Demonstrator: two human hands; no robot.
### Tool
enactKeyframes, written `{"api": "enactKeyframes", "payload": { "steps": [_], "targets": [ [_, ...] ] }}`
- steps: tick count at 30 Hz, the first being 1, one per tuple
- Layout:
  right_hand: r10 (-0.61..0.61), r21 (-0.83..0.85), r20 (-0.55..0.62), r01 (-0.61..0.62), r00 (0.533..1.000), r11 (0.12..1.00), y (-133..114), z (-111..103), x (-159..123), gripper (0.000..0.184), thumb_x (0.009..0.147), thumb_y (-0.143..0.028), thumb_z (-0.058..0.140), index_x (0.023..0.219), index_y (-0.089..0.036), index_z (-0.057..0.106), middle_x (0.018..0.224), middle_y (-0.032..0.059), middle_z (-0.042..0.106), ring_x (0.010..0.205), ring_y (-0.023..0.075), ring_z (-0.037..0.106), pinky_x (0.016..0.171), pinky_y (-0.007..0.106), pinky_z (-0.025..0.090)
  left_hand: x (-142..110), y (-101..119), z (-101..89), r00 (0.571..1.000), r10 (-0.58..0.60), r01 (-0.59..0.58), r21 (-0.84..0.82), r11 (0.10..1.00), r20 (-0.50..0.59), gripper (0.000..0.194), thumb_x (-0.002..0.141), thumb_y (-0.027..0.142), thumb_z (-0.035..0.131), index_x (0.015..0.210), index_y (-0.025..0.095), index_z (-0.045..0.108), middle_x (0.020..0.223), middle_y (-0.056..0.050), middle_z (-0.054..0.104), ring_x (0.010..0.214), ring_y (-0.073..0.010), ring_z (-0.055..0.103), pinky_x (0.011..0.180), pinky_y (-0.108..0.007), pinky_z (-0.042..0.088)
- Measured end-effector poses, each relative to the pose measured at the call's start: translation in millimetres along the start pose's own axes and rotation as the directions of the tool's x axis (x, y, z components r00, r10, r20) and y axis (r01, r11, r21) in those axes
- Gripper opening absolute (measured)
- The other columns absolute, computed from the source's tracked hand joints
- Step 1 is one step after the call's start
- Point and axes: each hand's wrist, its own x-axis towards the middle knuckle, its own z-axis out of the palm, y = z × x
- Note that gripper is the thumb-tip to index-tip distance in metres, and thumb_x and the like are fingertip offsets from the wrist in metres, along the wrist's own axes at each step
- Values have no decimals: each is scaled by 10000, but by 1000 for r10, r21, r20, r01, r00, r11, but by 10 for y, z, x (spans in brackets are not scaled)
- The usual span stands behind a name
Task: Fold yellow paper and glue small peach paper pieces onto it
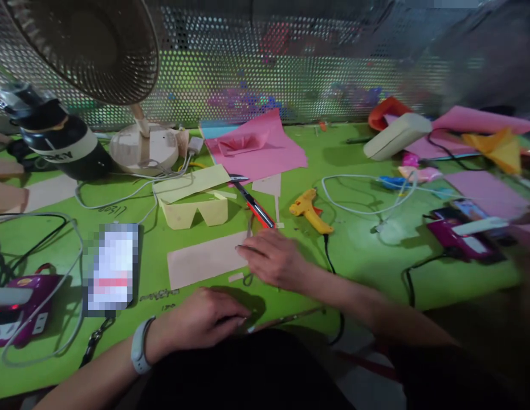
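Note:
My right hand (276,259) lies over the right end of a pale paper strip (207,259), its fingers bent and close together. A thin dark tip shows at its fingertips; I cannot make out what it belongs to. Scissors (248,279) lie partly under this hand. My left hand (205,319), with a pale band on the wrist, rests at the table's front edge with fingers curled; anything inside is hidden. Beyond the strip are yellow paper glasses (192,213), a yellow paper piece (192,182) and a red and black utility knife (259,208).
A yellow glue gun (312,210) lies right of the knife. Pink paper (260,145) is at the back. On the left are a fan (141,148), a bottle (68,142), a phone (111,267) and a purple power strip (34,307). Cables cross the green table (265,376).

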Motion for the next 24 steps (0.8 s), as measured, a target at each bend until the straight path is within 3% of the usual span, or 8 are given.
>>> {"api": "enactKeyframes", "payload": {
  "steps": [3,6,9,11,15,18,21,24],
  "targets": [
    [149,-148,60,-139,987,979,727,-7,252,266,923,-109,456,1014,-171,698,919,82,691,861,206,577,791,386,457,1,-10,-12,1000,4,-4,10,1000,3,232,972,209,447,1008,165,672,857,-58,704,779,-159,654,706,-248,494],
    [408,-233,130,-372,904,899,1598,137,578,437,917,8,345,1172,-194,636,1178,101,656,1109,216,547,962,438,387,-10,-41,-8,1000,1,-1,35,999,-8,236,975,219,438,1019,171,665,871,-64,703,799,-162,659,723,-250,499],
    [478,-179,194,-448,857,876,2226,356,816,451,922,25,328,1237,-161,593,1388,120,543,1298,193,433,1081,453,263,-21,-84,2,1000,4,-2,67,998,-31,240,979,221,427,998,172,661,840,-61,697,760,-158,653,695,-249,496],
    [500,-54,198,-500,843,864,2443,475,883,348,917,-10,396,1097,-157,655,1305,96,611,1285,181,449,1095,444,248,-25,-109,5,999,4,-1,81,997,-41,235,978,216,427,980,170,657,826,-60,692,745,-159,648,688,-253,494],
    [538,81,209,-563,817,823,2528,512,820,141,873,-178,582,818,-122,700,839,62,728,963,151,602,999,365,378,-24,-130,-12,999,-18,21,82,996,-39,224,972,206,435,1003,168,653,846,-65,696,766,-166,653,705,-260,497],
    [547,257,226,-591,806,764,2383,364,663,231,863,-340,612,884,-144,734,884,63,749,843,159,656,838,309,482,-20,-117,-26,999,-27,29,65,997,-21,226,968,200,444,1036,169,657,889,-67,707,812,-168,664,738,-261,504],
    [530,661,299,-573,794,485,2105,162,489,320,818,-449,660,975,-185,747,1022,68,754,912,190,683,844,332,508,-18,-88,-23,999,-24,25,53,998,-25,237,965,202,449,1050,171,668,917,-68,714,826,-172,667,752,-268,508],
    [540,761,331,-557,774,332,1771,-15,363,319,740,-470,736,915,-206,763,952,42,763,914,192,688,890,359,505,-25,-66,-23,997,-42,42,10,999,-66,251,969,220,459,1092,171,672,926,-71,715,826,-171,661,759,-274,512]
  ]
}}
